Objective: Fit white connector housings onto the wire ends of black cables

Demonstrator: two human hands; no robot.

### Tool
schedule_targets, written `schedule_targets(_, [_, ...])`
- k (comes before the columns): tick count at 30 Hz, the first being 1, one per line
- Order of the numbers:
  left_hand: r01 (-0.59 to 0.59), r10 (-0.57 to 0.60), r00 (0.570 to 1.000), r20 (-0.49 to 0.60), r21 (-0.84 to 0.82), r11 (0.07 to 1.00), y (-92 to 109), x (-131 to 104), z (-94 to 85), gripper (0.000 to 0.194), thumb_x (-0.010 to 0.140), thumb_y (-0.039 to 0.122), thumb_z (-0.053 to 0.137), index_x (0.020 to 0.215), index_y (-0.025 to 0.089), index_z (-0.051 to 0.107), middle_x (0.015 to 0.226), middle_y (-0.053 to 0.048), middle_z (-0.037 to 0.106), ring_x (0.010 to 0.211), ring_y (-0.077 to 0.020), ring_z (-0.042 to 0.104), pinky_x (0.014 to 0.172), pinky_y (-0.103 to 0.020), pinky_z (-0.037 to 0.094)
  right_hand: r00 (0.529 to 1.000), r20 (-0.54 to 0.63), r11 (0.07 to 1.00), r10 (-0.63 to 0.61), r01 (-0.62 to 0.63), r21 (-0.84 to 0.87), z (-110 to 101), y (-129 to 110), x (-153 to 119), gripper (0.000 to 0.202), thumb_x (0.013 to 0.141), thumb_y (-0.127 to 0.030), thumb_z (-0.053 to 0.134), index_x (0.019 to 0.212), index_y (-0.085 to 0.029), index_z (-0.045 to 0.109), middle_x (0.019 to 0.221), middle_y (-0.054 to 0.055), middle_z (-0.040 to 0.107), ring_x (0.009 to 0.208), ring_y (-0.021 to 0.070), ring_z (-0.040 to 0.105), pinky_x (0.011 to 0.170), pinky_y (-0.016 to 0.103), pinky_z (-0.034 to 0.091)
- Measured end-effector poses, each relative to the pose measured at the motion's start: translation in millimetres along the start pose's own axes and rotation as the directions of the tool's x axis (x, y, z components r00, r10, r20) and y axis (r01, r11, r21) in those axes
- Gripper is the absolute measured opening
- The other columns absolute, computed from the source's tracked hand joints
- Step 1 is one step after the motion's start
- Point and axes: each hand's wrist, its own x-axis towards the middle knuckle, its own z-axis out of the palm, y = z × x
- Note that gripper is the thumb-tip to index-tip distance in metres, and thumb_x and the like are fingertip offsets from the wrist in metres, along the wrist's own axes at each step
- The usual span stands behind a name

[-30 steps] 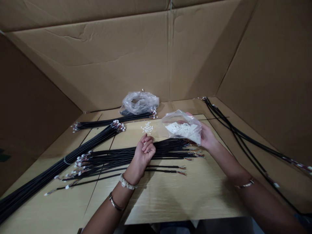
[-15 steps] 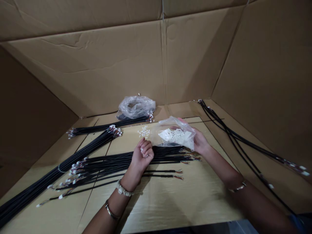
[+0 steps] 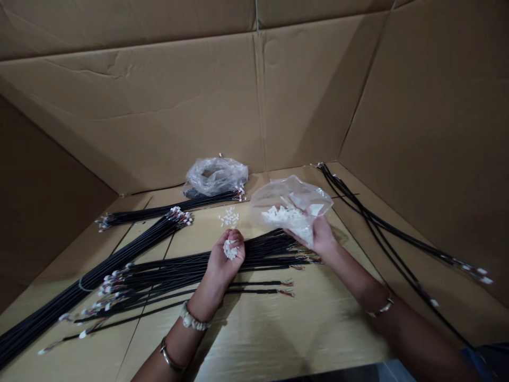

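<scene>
White pieces (image 3: 230, 249), small, one palmful: centre of frame, cupped in the left hand (image 3: 219, 262), its fingers loosened from a fist but curled round them; a portion thus appears set apart. Clear bag (image 3: 294, 204), more pieces inside: right of centre, gripped low by the right hand (image 3: 324, 237). Loose heap (image 3: 229, 216): on the table (image 3: 318, 326), mid-frame. Black cables (image 3: 170, 268): laid below.

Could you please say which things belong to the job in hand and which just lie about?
Likely the job:
pieces in the left hand
clear bag in the right hand
white pile
perhaps middle cables

Likely lying about:
crumpled bag
tied bundle
rear bundle
right cables
</scene>
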Motion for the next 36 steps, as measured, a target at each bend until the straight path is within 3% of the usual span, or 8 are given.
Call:
schedule_targets(5, [0.025, -0.026, 1.0, 0.012, 0.063, 0.998, 0.1, -2.4, -5.5, 0.05, 0.104, 0.015, 0.024, 0.055, 0.02, 0.034, 0.042, 0.008, 0.034, 0.027, -0.0011, 0.032, 0.029, -0.01, 0.023, 0.999, 0.052, 1.0, 0.003, -0.002, -0.014, 9.8, 12.2, -4.3, 0.039, 0.086, -0.041, 0.046, 0.113, -0.021, 0.065, 0.106, 0.009, 0.076, 0.101, 0.029, 0.071, 0.078, 0.046, 0.061])
schedule_targets(8, [0.037, -0.043, 0.998, 0.051, 0.115, 0.993, -0.1, -4.2, -7.7, 0.051, 0.104, 0.015, 0.025, 0.054, 0.021, 0.03, 0.04, 0.009, 0.031, 0.025, -0.001, 0.028, 0.027, -0.011, 0.019, 0.999, 0.051, 0.999, 0.013, -0.015, 0.046, 13.7, 16.1, -9.8, 0.038, 0.089, -0.044, 0.043, 0.112, -0.024, 0.065, 0.114, 0.006, 0.075, 0.099, 0.0239, 0.071, 0.069, 0.037, 0.063])
schedule_targets(14, [0.08, -0.094, 0.992, 0.081, 0.167, 0.983, -0.6, -5.3, -6.6, 0.05, 0.105, 0.017, 0.025, 0.055, 0.023, 0.023, 0.039, 0.009, 0.03, 0.025, -0.0022, 0.026, 0.027, -0.014, 0.019, 0.998, 0.048, 0.987, 0.041, -0.048, 0.154, 11.1, 20.3, -11.0, 0.041, 0.092, -0.049, 0.043, 0.121, -0.025, 0.061, 0.11, 0.007, 0.075, 0.09, 0.0211, 0.071, 0.054, 0.027, 0.06])
schedule_targets(17, [0.081, -0.097, 0.992, 0.086, 0.178, 0.981, -0.3, -4.1, -8.1, 0.05, 0.104, 0.017, 0.024, 0.055, 0.023, 0.024, 0.039, 0.009, 0.031, 0.025, -0.0026, 0.028, 0.028, -0.014, 0.02, 0.996, -0.061, 0.971, 0.065, -0.048, 0.235, 8.9, 21.1, -8.0, 0.041, 0.094, -0.049, 0.042, 0.12, -0.023, 0.061, 0.101, 0.008, 0.077, 0.082, 0.0208, 0.071, 0.059, 0.03, 0.061])
schedule_targets(20, [0.083, -0.102, 0.99, 0.1, 0.185, 0.979, 0.6, -2.4, -11.7, 0.05, 0.104, 0.016, 0.024, 0.054, 0.023, 0.026, 0.04, 0.009, 0.031, 0.026, -0.0027, 0.029, 0.028, -0.014, 0.02, 0.988, -0.142, 0.945, 0.065, -0.015, 0.326, 8.8, 20.2, -5.7, 0.043, 0.096, -0.047, 0.04, 0.126, -0.02, 0.056, 0.102, 0.009, 0.076, 0.09, 0.0215, 0.072, 0.07, 0.032, 0.062])
schedule_targets(25, [0.082, -0.104, 0.988, 0.11, 0.191, 0.978, 1.3, -0.5, -14.8, 0.05, 0.103, 0.014, 0.026, 0.054, 0.022, 0.028, 0.041, 0.009, 0.029, 0.027, -0.0032, 0.029, 0.029, -0.015, 0.019, 0.998, -0.067, 0.942, 0.02, 0.004, 0.336, 11.7, 20.2, -2.9, 0.053, 0.096, -0.047, 0.04, 0.141, -0.018, 0.044, 0.114, 0.012, 0.073, 0.108, 0.0242, 0.068, 0.079, 0.035, 0.061])
schedule_targets(32, [0.06, -0.066, 0.996, 0.053, 0.105, 0.993, -0.5, -2.8, -8.2, 0.049, 0.105, 0.016, 0.023, 0.056, 0.022, 0.03, 0.042, 0.008, 0.032, 0.029, -0.0033, 0.031, 0.03, -0.014, 0.023, 0.991, -0.113, 0.948, 0.071, -0.031, 0.316, 16.1, 20.1, -2.6, 0.053, 0.098, -0.049, 0.029, 0.134, -0.014, 0.047, 0.11, 0.017, 0.073, 0.104, 0.0243, 0.071, 0.074, 0.033, 0.062])
schedule_targets(36, [0.053, -0.057, 0.997, 0.052, 0.067, 0.996, -1.2, -3.5, -3.4, 0.049, 0.104, 0.016, 0.023, 0.056, 0.02, 0.034, 0.043, 0.007, 0.036, 0.032, -0.0022, 0.036, 0.033, -0.011, 0.029, 0.992, -0.08, 0.946, 0.093, -0.063, 0.318, 15.4, 20.7, -3.4, 0.05, 0.096, -0.047, 0.034, 0.133, -0.015, 0.047, 0.113, 0.017, 0.073, 0.106, 0.0239, 0.07, 0.073, 0.033, 0.062])
